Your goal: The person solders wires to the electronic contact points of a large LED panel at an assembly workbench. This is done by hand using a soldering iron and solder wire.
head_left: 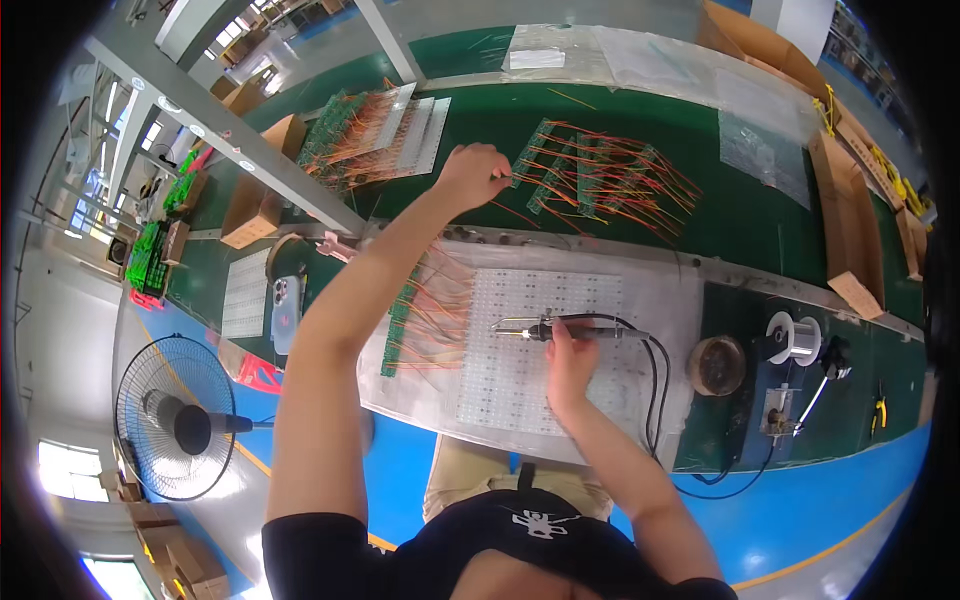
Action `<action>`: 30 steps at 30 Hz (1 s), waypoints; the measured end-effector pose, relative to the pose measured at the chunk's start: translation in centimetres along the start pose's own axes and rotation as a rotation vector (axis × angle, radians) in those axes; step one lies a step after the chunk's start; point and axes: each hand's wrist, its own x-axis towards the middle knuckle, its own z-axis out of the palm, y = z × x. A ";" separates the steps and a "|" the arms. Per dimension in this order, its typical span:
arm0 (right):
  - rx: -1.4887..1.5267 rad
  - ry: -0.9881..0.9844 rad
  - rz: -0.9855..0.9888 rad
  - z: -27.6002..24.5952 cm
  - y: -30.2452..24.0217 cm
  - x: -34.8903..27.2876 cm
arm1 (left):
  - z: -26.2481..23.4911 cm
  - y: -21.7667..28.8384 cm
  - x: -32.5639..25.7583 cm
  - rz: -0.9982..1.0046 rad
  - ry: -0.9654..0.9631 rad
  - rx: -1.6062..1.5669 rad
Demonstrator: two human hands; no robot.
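My right hand [571, 370] grips a soldering iron [590, 332] with a black handle, its metal tip pointing left above a white perforated panel [510, 390]. Stretched far forward, my left hand [474, 180] has its fingers curled together at the left end of a group of green circuit boards [533, 155] with orange and red wires. What those fingers hold, if anything, is hidden. To the left of the panel, partly behind my left forearm, lies a green circuit board strip [396, 335] whose orange wires [440, 310] run onto the panel.
A solder wire spool [795, 340] on a stand, a round brown container [717, 366] and yellow-handled pliers [880, 412] are at right. More wired boards [345, 130] lie far left beside stacked white panels [425, 135]. A grey metal post [250, 160] and a phone [287, 305] are left.
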 end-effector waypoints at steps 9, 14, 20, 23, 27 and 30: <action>-0.083 -0.021 -0.106 -0.1 1.0 1.0 | 6.9 -2.9 5.2 -0.303 -0.001 -0.022; -0.144 -0.039 -0.096 -0.1 0.9 0.9 | 9.1 -3.8 5.2 -0.324 -0.156 -0.072; -0.100 -0.035 -0.136 0.1 1.2 1.1 | 5.5 -2.7 4.4 -0.428 -0.065 -0.484; -0.071 -0.014 -0.120 0.2 1.0 1.1 | 3.1 -2.5 2.1 -0.437 -0.067 -0.672; -0.005 -0.013 -0.095 0.5 0.8 0.9 | 0.2 -3.9 -4.8 -0.294 0.123 -0.794; -0.027 -0.013 -0.145 0.6 0.8 1.3 | -2.8 -2.2 -12.7 -0.334 0.317 -0.859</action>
